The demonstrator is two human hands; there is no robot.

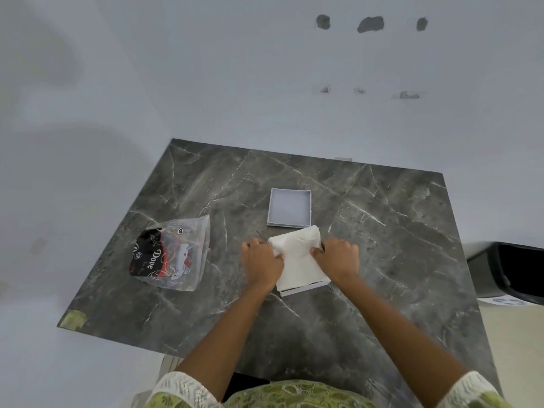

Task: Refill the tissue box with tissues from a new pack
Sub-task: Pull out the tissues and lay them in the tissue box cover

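- Tissue box (306,287): pale grey/white, low square base, only its near edge & right corner show under the tissues; sits mid-table, slightly right of centre, turned a bit askew.
- Tissues (297,257): white folded stack, top sheet creased, far corner sticking out past the box toward the lid; stack lies on/in the box, can't tell how deep it sits.
- Lid (289,206): same pale grey, square, shallow rim, lying open-side up just beyond the box on the far side; far corner of the stack nearly reaches it.
- Pack wrapper (172,254): clear plastic bag w/ black & red print, left of the box, well apart from it. Readable word: "Dove" in white script on the black panel; other small marks too blurred to read. Looks flat & slack.
- Left hand (262,260): palm down, fingers curled, pinching the left edge of the stack.
- Right hand (338,259): palm down, fingers curled, pressing/gripping the right edge of the stack; both hands flank it.
- Table (382,231): dark grey marble-look top w/ white veins.
- Sleeves (468,390): white lace cuffs, green patterned cloth at the near edge.
- Bin (512,272): black, off the table's right side.
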